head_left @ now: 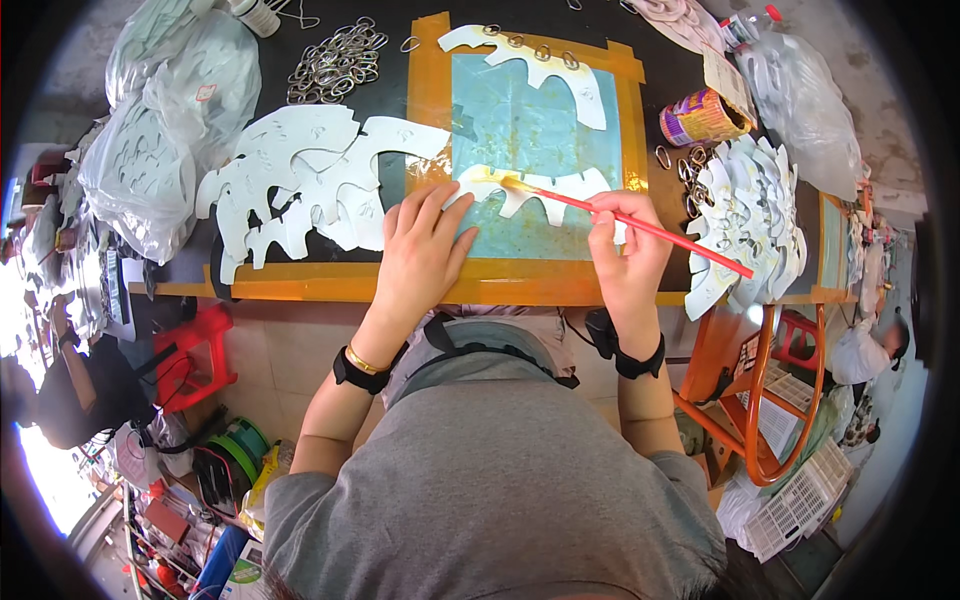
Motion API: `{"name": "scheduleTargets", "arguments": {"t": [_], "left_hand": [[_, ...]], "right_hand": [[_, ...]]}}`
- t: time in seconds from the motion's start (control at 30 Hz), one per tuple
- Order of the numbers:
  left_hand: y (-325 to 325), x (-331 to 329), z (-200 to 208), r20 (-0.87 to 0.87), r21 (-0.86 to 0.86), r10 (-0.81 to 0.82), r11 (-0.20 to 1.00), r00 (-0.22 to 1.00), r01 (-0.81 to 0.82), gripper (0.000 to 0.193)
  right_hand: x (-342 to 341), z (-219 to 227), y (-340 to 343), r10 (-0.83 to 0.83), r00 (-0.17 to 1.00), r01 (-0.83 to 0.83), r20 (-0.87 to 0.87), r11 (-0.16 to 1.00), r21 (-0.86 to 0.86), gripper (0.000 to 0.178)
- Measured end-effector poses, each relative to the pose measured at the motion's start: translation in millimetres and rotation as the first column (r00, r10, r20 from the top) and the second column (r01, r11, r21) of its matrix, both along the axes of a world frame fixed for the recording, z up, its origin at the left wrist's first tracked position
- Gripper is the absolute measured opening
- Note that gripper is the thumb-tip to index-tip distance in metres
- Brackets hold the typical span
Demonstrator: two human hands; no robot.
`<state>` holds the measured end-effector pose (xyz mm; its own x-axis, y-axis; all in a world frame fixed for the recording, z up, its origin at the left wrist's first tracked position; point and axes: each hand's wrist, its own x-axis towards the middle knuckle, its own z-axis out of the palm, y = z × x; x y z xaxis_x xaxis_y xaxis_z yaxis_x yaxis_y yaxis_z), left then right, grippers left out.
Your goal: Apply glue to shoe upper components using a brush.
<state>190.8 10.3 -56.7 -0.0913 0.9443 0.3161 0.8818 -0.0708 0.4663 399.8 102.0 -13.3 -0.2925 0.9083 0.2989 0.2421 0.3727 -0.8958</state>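
My right hand (pixel 628 250) is closed around a red-handled brush (pixel 640 222). The brush tip touches a white curved cut-out piece (pixel 575 186) with a notched edge, and a yellowish smear shows near the tip. My left hand (pixel 425 240) lies flat with fingers stretched, its fingertips at the left end of that piece. Under it is a blue-green work sheet (pixel 510 120) bordered with brown tape. Farther up the sheet lies another white cut-out piece (pixel 560 68), with several metal rings (pixel 543 52) along its upper edge.
White cut-out pieces (pixel 300 170) overlap at the left, below a heap of metal rings (pixel 338 62). More pieces with yellowish marks (pixel 750 220) are stacked at the right, beside a purple and yellow container (pixel 705 117) and loose rings. Plastic bags (pixel 165 120) stand at the far left.
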Motion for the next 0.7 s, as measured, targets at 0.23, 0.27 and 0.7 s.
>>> {"name": "scheduleTargets", "arguments": {"t": [0.23, 0.27, 0.7], "left_hand": [[0.6, -0.1, -0.4, -0.006, 0.008, 0.003, 1.000, 1.000, -0.003, 0.036], [0.5, 0.2, -1.1, -0.006, 0.007, 0.000, 1.000, 1.000, 0.000, 0.036], [0.9, 0.5, 0.2, -0.002, 0.017, 0.000, 1.000, 1.000, 0.000, 0.034]], "right_hand": [[7.4, 9.9, -5.7, -0.077, 0.990, 0.072, -0.117, 0.996, -0.045, 0.007], [4.5, 9.4, -5.5, -0.044, 0.992, 0.045, -0.114, 0.999, 0.002, 0.007], [0.5, 6.1, -0.1, -0.045, 0.993, 0.044, -0.107, 0.999, -0.014, 0.007]]}}
